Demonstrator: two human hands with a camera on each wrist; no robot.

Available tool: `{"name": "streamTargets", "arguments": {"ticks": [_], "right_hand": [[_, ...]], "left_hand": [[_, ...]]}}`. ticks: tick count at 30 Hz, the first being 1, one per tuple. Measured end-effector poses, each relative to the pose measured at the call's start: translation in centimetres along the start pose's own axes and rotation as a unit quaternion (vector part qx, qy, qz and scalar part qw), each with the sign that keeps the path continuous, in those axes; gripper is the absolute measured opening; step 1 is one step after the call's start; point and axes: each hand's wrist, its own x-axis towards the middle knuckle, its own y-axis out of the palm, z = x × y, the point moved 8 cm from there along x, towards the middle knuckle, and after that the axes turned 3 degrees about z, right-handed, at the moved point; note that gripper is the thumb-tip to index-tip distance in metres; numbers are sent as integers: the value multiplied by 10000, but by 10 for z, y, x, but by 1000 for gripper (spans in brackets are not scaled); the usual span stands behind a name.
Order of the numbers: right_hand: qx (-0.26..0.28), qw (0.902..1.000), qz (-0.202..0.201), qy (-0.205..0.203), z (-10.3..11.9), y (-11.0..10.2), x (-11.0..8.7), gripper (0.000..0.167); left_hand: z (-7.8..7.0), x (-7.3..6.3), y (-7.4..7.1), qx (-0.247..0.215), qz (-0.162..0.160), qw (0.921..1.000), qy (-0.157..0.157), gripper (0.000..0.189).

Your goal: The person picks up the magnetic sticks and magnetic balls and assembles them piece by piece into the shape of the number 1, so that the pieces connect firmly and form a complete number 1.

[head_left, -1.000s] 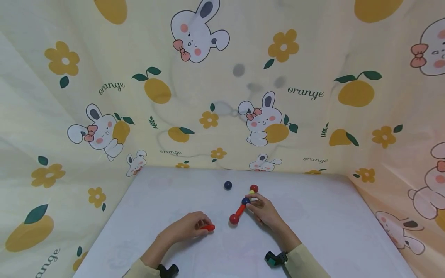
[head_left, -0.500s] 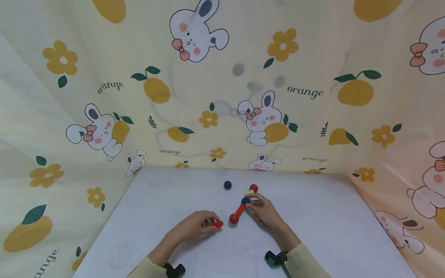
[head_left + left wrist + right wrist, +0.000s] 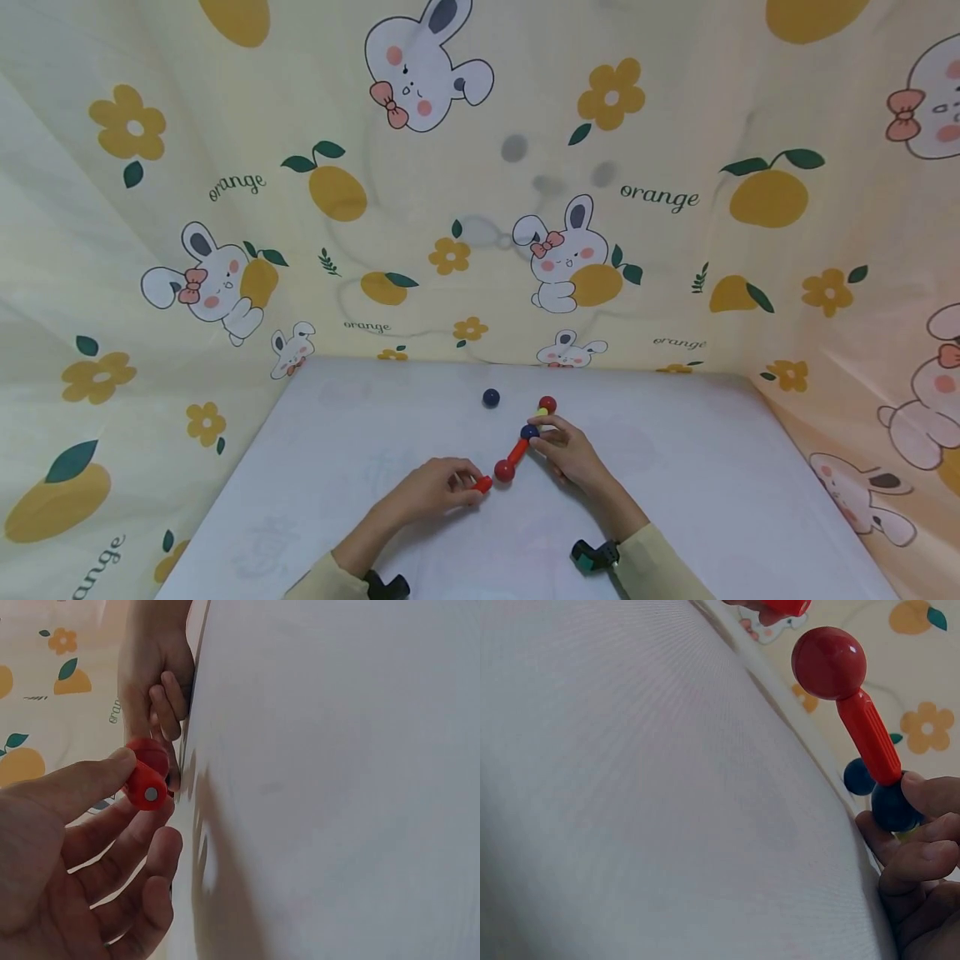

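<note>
My left hand pinches a short red magnetic stick between thumb and fingers; a silver disc shows in its end. The stick's far end is close to a red ball; whether they touch I cannot tell. That ball sits on one end of a joined line: a red stick, a blue ball, a yellow stick and another red ball. With thumb and fingers, my right hand holds the line at its blue ball. The yellow stick is partly hidden by fingers.
A loose blue ball lies farther back on the white table. A patterned cloth with rabbits and oranges rises behind the table and along its sides. A dark wrist camera sits by the right sleeve.
My left hand has moved right with the red stick, bringing it up close to the near red ball. My right hand and the joined line have stayed nearly still.
</note>
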Motion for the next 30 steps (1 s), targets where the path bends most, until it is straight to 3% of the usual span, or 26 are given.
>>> {"name": "streamTargets", "arguments": {"ticks": [15, 30], "right_hand": [[-75, 10000, -17, 49, -3, -1, 2, 38], [-160, 9998, -59, 65, -2, -1, 0, 37]], "left_hand": [[-7, 0, 7, -424, -18, 9990, -145, 20], [-3, 4, 16, -703, 44, 9972, -246, 18]]}}
